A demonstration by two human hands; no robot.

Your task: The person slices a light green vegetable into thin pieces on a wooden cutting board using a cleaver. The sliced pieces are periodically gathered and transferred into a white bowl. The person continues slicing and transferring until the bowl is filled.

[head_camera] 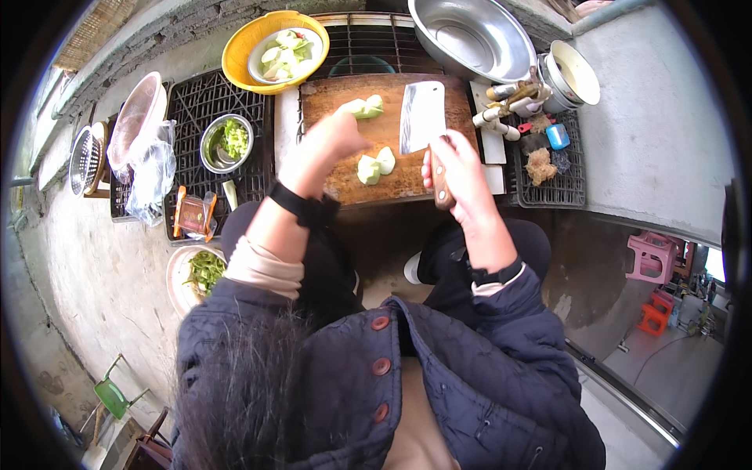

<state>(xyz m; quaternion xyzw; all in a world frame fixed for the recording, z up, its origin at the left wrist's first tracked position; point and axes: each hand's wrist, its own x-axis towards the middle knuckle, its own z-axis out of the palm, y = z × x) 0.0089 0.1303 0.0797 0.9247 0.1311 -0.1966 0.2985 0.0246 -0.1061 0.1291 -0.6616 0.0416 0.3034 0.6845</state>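
Note:
My right hand (464,170) grips the wooden handle of a cleaver (422,117). Its broad blade points away from me above the right part of a wooden cutting board (405,179). Over the board's left side, my left hand (339,135) is blurred, thumb stretched to the right. Its fingers are hidden behind the hand, close to pale green vegetable pieces (371,107) at the far part of the board; whether they touch is unclear. Nearer to me lie more cut vegetable chunks (369,170), between the two hands.
A yellow basin (235,56) holding a bowl of sliced vegetables (288,56) stands far left. Beyond the board, to the right, is a large steel basin (470,35). Left, a steel bowl (202,150) with chopped greens rests on a black crate (194,100). White bowls (581,70) stand right.

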